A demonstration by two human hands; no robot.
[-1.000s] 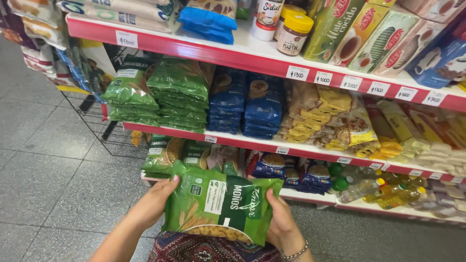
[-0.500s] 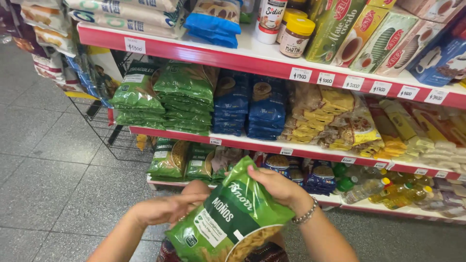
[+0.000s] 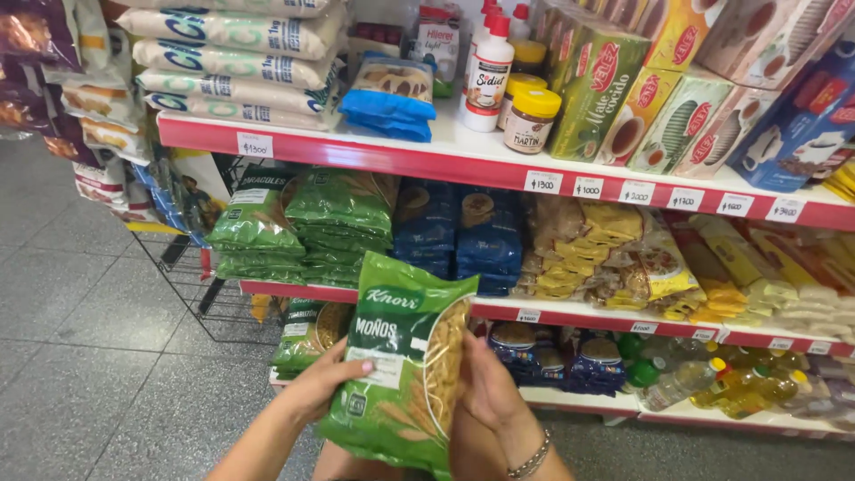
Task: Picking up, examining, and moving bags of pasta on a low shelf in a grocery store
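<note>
Green pasta bag (image 3: 405, 361) held upright at lower centre of frame, clear window facing the camera. Left hand (image 3: 325, 383) grips its left edge, fingers curled onto the front. Right hand (image 3: 485, 392) is closed around the right edge; bracelet (image 3: 532, 459) at the wrist. Behind: red-edged shelf (image 3: 499, 169) with stacked green bags (image 3: 343, 214) and blue bags (image 3: 459, 232) at centre.
</note>
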